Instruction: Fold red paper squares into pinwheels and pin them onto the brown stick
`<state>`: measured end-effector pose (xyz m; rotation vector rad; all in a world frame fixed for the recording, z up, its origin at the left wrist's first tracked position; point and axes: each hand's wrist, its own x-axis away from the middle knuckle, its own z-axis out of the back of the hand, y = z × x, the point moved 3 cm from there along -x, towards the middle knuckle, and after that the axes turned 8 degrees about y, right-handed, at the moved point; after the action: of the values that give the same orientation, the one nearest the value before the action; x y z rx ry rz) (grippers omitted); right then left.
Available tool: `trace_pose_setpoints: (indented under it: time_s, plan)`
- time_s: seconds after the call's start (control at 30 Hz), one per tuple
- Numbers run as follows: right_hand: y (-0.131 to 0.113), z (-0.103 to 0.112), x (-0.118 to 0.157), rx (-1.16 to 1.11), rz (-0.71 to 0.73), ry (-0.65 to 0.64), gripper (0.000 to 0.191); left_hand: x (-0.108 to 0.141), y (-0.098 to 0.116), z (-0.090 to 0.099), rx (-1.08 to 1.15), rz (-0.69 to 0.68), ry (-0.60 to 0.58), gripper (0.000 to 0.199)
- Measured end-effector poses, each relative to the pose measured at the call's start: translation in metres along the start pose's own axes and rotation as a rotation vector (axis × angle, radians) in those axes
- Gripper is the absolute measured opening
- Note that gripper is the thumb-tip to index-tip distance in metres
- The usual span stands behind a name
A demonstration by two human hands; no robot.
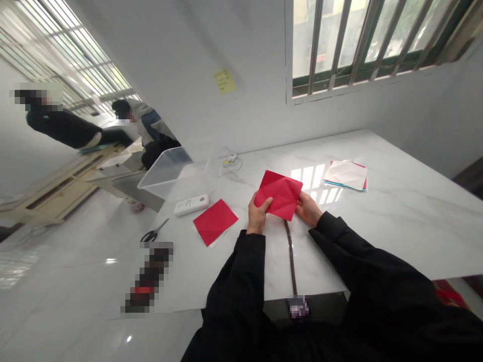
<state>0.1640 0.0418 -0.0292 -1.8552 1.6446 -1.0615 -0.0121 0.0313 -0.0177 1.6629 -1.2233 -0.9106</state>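
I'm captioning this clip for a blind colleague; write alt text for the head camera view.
A person's left hand and right hand hold a creased sheet of red paper over a white marble-patterned table. Another red sheet, scissors and a stack of paper lie on the table.

Your marble table [400, 216] carries scissors [154, 231], a white device [191, 204] and red paper [215, 222] at left, stacked paper [345, 175] far right.

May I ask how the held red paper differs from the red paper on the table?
The held red paper is raised between the left hand and right hand and shows creases; the lying red paper rests flat on the table, looks smoother, shows a white edge. Both are red and squarish.
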Motion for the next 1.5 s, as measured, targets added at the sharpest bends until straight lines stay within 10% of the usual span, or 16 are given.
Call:
trace_pose_setpoints:
  time_s: [0.27, 0.47, 0.73, 1.07, 1.5]
  plan:
    - [-0.009, -0.003, 0.006, 0.064, -0.008, -0.161, 0.067, -0.003, -0.001, 0.007, -0.05, 0.01, 0.043, 0.065]
    - [0.003, 0.001, 0.004, 0.359, 0.317, -0.01, 0.043, 0.01, 0.013, -0.009, 0.021, 0.086, -0.155, 0.073]
    - [0.004, 0.006, -0.002, 0.157, 0.189, 0.069, 0.043, 0.025, 0.029, -0.022, 0.167, 0.214, -0.345, 0.075]
    - [0.001, 0.015, -0.005, 0.459, 0.352, 0.061, 0.043, 0.018, -0.001, -0.019, 0.198, 0.266, -0.168, 0.062]
    - [-0.001, 0.016, -0.001, 0.623, 0.427, 0.126, 0.041, 0.003, -0.001, -0.003, -0.198, -0.066, 0.068, 0.036]
